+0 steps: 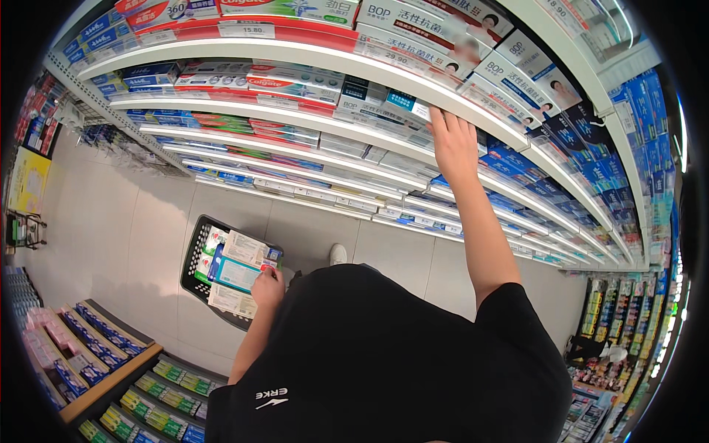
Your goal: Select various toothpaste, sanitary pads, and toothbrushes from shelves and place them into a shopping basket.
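My right hand [454, 144] is stretched up to a white shelf, its fingers extended beside a row of toothpaste boxes [405, 103] with teal and white ends. The fingertips go in under the shelf above, so what they touch is partly hidden. My left hand [267, 286] is low at the right side of a black shopping basket [196, 262], its fingers curled closed. A small red-and-white patch shows by those fingers; what they grip cannot be made out. Inside the basket lie several packages, among them a teal-and-white flat box [235, 275] and cream-coloured boxes [247, 246].
Shelves of toothpaste boxes [295, 81] rise in tiers before me and curve to the right. A low display [81, 347] with blue, pink and green packs stands at lower left. Hanging goods [624, 314] fill a rack at right. Grey tiled floor [155, 221] lies between.
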A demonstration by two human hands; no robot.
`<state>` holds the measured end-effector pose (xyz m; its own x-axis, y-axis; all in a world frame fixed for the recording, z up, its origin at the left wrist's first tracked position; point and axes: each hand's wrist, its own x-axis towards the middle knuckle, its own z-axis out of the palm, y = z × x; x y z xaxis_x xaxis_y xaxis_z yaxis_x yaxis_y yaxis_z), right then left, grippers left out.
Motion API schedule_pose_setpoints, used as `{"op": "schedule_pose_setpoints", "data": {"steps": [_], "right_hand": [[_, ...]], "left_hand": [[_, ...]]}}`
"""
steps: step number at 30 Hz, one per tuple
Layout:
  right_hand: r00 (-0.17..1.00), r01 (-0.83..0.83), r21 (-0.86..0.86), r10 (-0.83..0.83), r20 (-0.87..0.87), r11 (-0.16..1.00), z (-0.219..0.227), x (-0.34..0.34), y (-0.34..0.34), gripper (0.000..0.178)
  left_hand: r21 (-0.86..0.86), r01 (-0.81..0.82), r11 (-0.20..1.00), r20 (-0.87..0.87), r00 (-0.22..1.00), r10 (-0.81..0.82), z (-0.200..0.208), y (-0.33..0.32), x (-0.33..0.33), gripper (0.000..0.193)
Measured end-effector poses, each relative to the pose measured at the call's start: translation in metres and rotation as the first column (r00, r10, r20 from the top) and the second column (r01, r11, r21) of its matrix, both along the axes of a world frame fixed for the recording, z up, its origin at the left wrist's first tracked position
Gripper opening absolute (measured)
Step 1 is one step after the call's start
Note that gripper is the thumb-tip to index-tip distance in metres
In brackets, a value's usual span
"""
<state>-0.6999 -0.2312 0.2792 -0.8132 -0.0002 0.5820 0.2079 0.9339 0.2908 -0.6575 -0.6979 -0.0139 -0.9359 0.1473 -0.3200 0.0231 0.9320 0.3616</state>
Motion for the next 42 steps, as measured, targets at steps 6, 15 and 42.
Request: {"op": "schedule_pose_setpoints", "data": {"steps": [6,15,42], "right_hand": [[0.947,0.197,-0.147,-0.150,0.283,0.969,-0.005,-0.010,0.038,0.040],[0.936,0.180,-0.243,-0.091,0.340,0.953,0.000,-0.008,0.053,0.058],[0.970,-0.224,-0.972,0.080,-0.229,-0.066,-0.043,-0.169,-0.089,0.065]], "left_hand": [[0.009,-0.020,1.000,0.040,0.999,0.019,0.002,-0.001,0.000,0.038],[0.006,-0.041,0.999,0.074,0.996,0.041,0.011,0.001,0.000,0.040],[-0.001,0.200,0.980,-0.113,0.974,-0.199,0.006,-0.016,0.026,0.038]]}}
